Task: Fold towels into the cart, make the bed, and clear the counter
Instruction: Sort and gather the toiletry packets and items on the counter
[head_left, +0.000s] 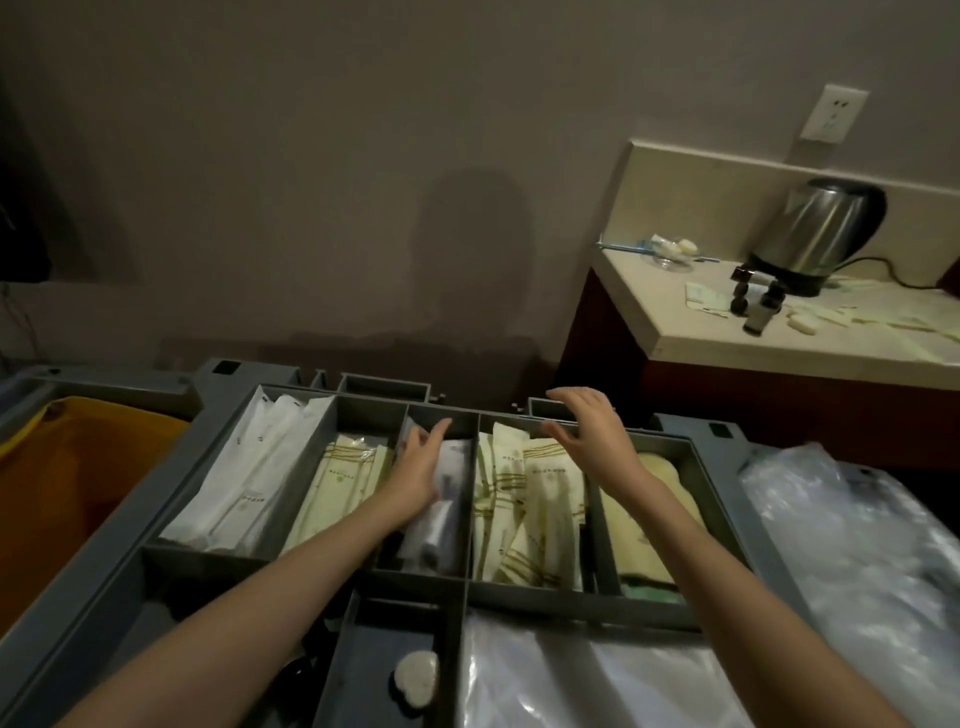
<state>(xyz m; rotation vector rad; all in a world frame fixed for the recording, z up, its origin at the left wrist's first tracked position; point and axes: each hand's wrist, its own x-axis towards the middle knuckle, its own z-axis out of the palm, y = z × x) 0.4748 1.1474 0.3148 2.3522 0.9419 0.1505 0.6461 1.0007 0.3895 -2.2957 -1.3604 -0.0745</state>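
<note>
While both arms are stretched over the cart: the scene is recorded below.
Cart: a grey plastic top tray split into long compartments is seen from above, set against a plain wall.
Left hand: it is reached into the narrow middle compartment, fingers extended and laid on clear-wrapped items; whether anything is pinched cannot be told.
Right hand: it is held released, fingers spread, above the tray's far rim and touching nothing that can be made out.
White packets: these are stacked in the leftmost compartment; small print is present but cannot be read.
Cream sachets: these are packed upright beside the middle compartment, marked with gold stripes and a small emblem; the writing is too small to read.
Yellow bag: it is hung at the cart's left end.
Clear plastic bags: these are piled at the right end.
Counter: it stands to the right, well apart from the hands, and carries a steel kettle, small dark bottles, and scattered sachets.
Wall socket: it is mounted above the counter.
</note>
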